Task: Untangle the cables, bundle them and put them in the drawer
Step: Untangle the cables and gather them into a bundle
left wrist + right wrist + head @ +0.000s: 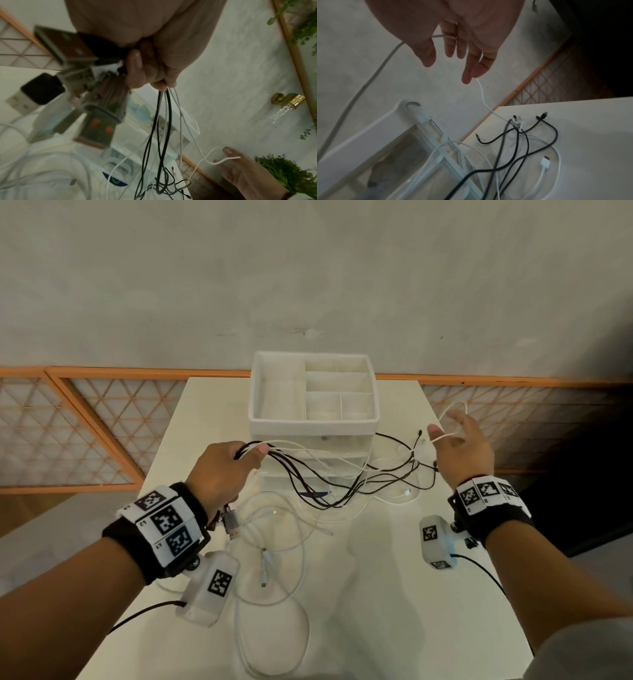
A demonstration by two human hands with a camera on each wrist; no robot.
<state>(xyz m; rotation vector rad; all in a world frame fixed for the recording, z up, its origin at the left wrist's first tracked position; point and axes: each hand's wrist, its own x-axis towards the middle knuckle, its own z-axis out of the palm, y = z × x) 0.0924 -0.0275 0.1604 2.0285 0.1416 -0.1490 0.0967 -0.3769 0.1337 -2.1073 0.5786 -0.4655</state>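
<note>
My left hand is raised in front of the drawer unit and grips a bunch of black and white cables; the left wrist view shows the fingers curled round them, with the strands hanging down. Several USB plugs dangle below that hand. My right hand is lifted at the right with its fingers spread and straight. A thin white cable lies looped across those fingers and runs down to the tangle of black cables on the table.
The white drawer unit stands at the back of the table, with open compartments on top and clear drawers, shut, below. Loose white cable loops lie on the table before it. A white connector lies at the right.
</note>
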